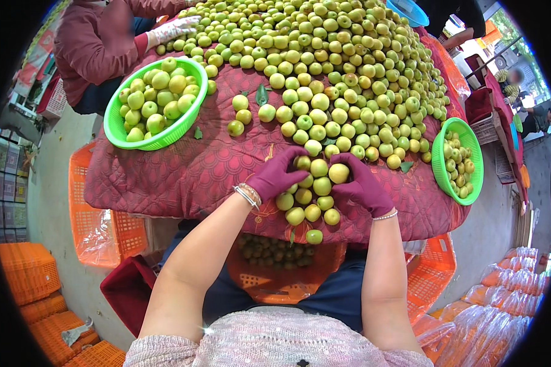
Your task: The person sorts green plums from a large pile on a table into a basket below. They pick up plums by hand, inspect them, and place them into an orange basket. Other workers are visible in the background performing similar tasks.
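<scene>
My left hand (pixel 280 174), in a thin maroon glove, curls thumb and forefinger around a green jujube (pixel 303 163) near the table's front. Opposite it, my right hand (pixel 362 186), gloved the same way, grips a paler yellow-green jujube (pixel 338 173) between thumb and fingers. Between and below the hands lies a small cluster of jujubes (pixel 312 212). One lone jujube (pixel 314 237) sits closest to me at the cloth's edge. Just beyond my hands begins a large heap of jujubes (pixel 349 73), spread over the quilted maroon cloth (pixel 183 165).
Green baskets of jujubes stand left (pixel 123 144) and right (pixel 476 153). An orange crate (pixel 269 284) with fruit is below the table edge, between my legs. Another orange crate (pixel 82 202) is at left. A co-worker's gloved hand (pixel 176 29) reaches the heap at far left.
</scene>
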`<state>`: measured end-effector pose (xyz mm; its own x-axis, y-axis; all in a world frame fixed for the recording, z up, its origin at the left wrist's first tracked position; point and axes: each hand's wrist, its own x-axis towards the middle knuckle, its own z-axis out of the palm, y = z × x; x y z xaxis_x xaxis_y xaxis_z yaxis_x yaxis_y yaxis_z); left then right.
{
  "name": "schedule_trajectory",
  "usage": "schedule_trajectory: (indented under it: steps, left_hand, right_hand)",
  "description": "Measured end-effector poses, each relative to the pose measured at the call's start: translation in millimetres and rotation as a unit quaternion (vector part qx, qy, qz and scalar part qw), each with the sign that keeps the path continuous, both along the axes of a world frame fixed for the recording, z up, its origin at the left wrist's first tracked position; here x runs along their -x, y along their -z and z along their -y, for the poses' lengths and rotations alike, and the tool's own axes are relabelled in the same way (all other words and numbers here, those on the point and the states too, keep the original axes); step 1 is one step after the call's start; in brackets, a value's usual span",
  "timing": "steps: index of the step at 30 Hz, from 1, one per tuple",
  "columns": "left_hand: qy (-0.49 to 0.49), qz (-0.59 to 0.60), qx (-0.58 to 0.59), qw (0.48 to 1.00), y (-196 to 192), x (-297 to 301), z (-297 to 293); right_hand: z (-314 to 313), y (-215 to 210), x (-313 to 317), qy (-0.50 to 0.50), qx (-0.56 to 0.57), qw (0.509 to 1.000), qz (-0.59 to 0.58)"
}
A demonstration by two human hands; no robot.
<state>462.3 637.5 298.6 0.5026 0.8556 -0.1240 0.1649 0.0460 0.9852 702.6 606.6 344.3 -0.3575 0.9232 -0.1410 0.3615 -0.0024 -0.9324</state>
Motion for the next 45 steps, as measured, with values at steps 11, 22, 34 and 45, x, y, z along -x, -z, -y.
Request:
schedule_trajectory:
  steps: [11, 22, 34, 45]
  left_hand:
    - [0.31, -0.049, -0.021, 0.949, -39.0, -1.3, 36.2]
    - [0.127, 0.015, 0.119, 0.985, -48.1, 7.1, 25.3]
    - [-0.217, 0.046, -0.041, 0.974, 2.1, 31.5, -16.5]
    - [-0.146, 0.398, 0.216, 0.88, 44.5, 37.1, -58.6]
  right_hand:
    - [9.7, -21.6, -26.7, 0.085, 0.201, 0.901, -0.375]
    - [-2.9, -18.3, -148.4, 0.569, -0.057, 0.664, -0.483]
    - [4.1, -1.3, -173.5, 0.58, -0.226, 0.707, -0.335]
    - [-53.6, 47.9, -56.4, 0.348, -0.17, 0.918, 0.084]
